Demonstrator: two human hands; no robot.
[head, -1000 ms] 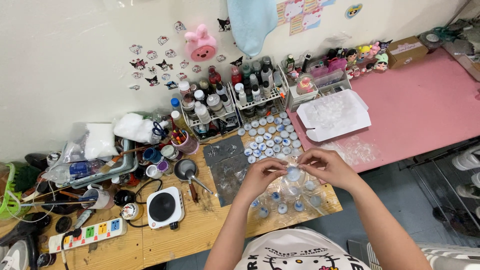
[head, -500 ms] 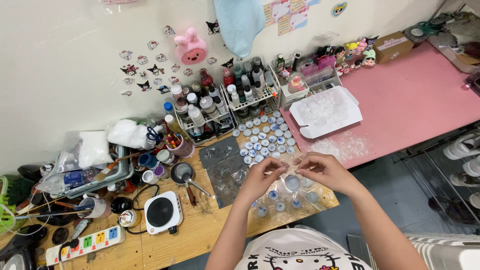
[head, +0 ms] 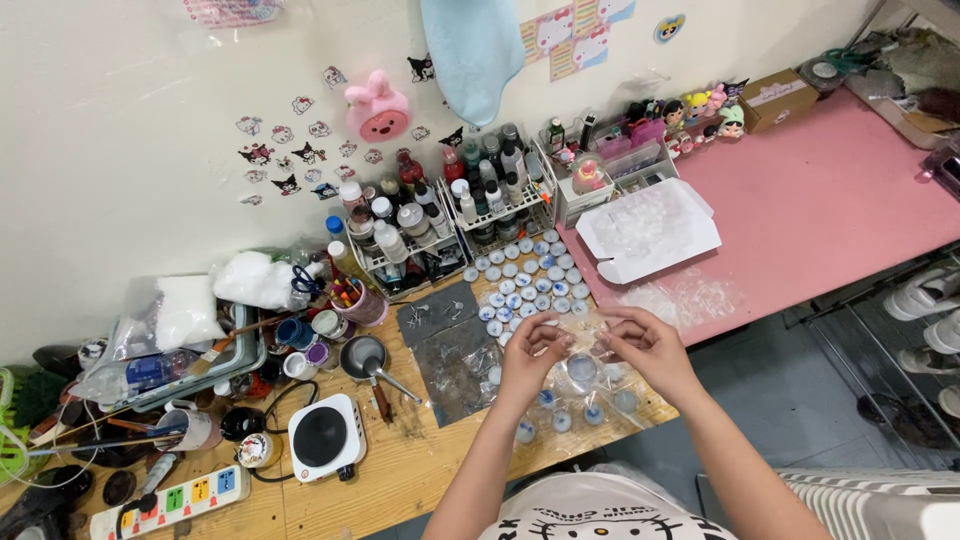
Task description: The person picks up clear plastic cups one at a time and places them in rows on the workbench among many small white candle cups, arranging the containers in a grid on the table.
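Gripping: left hand [head: 530, 350], right hand [head: 645, 345] pinching clear plastic film [head: 585, 335], stretched between fingertips.
Below: round caps [head: 585, 372], kept within reach.

White wall [head: 130, 110] across upper frame; wooden desk [head: 400, 480] lower left; pink table [head: 830, 200] right; grey floor [head: 800, 400] lower right.

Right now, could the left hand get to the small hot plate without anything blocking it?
Probably yes. The left hand is at the clear plastic bag, and the white hot plate sits to its left near the bench's front edge. Only the small saucepan and its handle lie near that path; low, easy to pass over.
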